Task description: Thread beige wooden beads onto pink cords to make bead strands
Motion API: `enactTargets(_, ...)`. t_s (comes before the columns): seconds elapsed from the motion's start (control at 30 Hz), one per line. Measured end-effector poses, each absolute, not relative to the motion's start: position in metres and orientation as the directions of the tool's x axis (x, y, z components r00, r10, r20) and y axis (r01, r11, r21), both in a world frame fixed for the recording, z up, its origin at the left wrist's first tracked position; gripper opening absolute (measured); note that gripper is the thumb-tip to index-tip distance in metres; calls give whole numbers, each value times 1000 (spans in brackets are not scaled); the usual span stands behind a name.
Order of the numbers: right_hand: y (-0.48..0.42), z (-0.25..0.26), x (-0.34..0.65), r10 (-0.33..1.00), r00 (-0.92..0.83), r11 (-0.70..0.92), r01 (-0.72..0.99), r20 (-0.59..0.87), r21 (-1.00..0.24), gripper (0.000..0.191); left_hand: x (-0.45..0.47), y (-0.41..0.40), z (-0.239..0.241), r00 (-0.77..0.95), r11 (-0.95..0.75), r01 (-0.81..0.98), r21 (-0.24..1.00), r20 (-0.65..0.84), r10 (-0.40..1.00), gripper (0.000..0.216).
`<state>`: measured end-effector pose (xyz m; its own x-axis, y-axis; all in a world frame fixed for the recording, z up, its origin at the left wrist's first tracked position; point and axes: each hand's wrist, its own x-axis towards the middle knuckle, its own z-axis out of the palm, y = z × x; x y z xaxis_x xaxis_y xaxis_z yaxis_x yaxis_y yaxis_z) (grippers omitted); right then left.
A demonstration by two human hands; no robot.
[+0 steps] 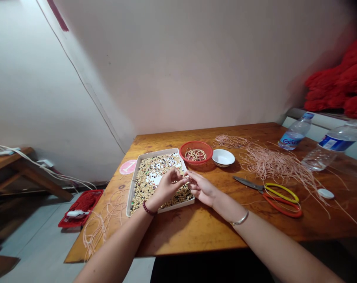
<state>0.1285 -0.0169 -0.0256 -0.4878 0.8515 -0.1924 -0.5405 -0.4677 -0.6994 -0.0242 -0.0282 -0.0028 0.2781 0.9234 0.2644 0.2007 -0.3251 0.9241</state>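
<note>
Above the near right part of a white tray of beads [129, 200], my two hands meet fingertip to fingertip. My left hand [169, 184] is closed in a pinch, thumb against forefinger. My right hand [202, 188] has its fingers curled and pressed together at the tray's right edge. Whatever sits between the fingertips is too small to make out. Tan beads [141, 184] with dark ones among them fill most of the tray, and its white bottom shows in the middle.
Behind the tray stand a red basket [209, 160] holding beaded loops and a white bowl [223, 158]. Scissors [263, 188], pink cord [275, 161] and two plastic bottles [290, 135] lie or stand to the right. More cord [95, 232] hangs at the left table edge.
</note>
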Motion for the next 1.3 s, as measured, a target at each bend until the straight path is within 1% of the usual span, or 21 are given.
enactTargets(0.13,-19,-24,129,843,-505,-472,-533,-183,-702,27,-22,-32,-7,223,-475,353,806,421,879,20)
enactTargets(0.23,-19,-25,128,836,-519,-483,-541,-179,-688,28,-21,-32,-11,202,-523,456,720,489,849,18)
enactTargets(0.43,-21,-21,129,827,-533,-494,-540,-177,-681,25,-24,-29,-19,222,-532,573,623,507,833,17)
enactTargets(0.53,-22,-18,130,839,-514,-484,-549,-182,-682,26,-24,-28,-17,225,-527,598,605,504,834,16)
enactTargets(0.6,-21,-18,130,855,-487,-458,-544,-180,-703,27,-24,-28,-13,226,-529,600,601,507,832,13)
enactTargets(0.73,-16,-22,130,918,-358,-345,-506,-171,-790,32,-23,-29,-9,269,-570,583,580,524,808,2)
enactTargets(0.87,-11,-25,131,961,-223,-248,-439,-162,-864,35,-25,-28,-10,298,-580,615,534,523,799,13)
enactTargets(0.97,-7,-26,134,982,-118,-181,-389,-146,-903,35,-27,-29,-10,300,-567,641,517,511,805,15)
enactTargets(1.03,-2,-29,137,987,-64,-160,-342,-147,-926,35,-28,-30,-10,305,-568,644,512,508,805,16)
enactTargets(1.13,6,-34,140,983,23,-168,-271,-181,-948,35,-29,-31,-8,313,-572,646,505,509,802,17)
enactTargets(1.2,10,-37,143,971,147,-156,-210,-189,-965,31,-29,-31,-8,312,-572,653,496,512,800,17)
enactTargets(1.23,12,-37,144,960,238,-113,-162,-150,-980,30,-29,-31,-8,311,-573,658,489,517,797,16)
enactTargets(1.27,12,-36,144,940,333,-39,-99,-70,-994,29,-29,-31,-8,311,-575,662,481,521,795,16)
enactTargets(1.3,11,-34,145,914,404,57,-29,40,-998,29,-29,-31,-8,316,-579,664,474,523,791,16)
